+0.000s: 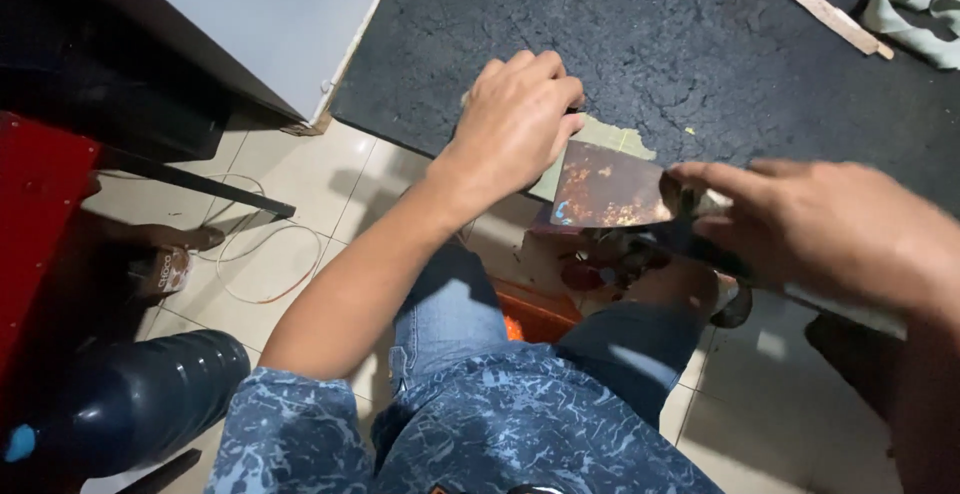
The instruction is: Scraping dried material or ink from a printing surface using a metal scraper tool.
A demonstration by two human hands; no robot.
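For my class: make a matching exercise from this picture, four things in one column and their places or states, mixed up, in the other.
Things:
1 rusty scraper blade
2 wooden stick
3 dark plastic bottle
4 left hand

Places or states:
A lying on the floor, bottom left
B pressed down at the dark tabletop's edge
C held in the right hand
D lying on the tabletop, top right

Pairs: 1-C, 2-D, 3-A, 4-B

A rust-stained metal scraper blade meets a rough, matt black tabletop over glossy floor tiles, possibly ceramic.
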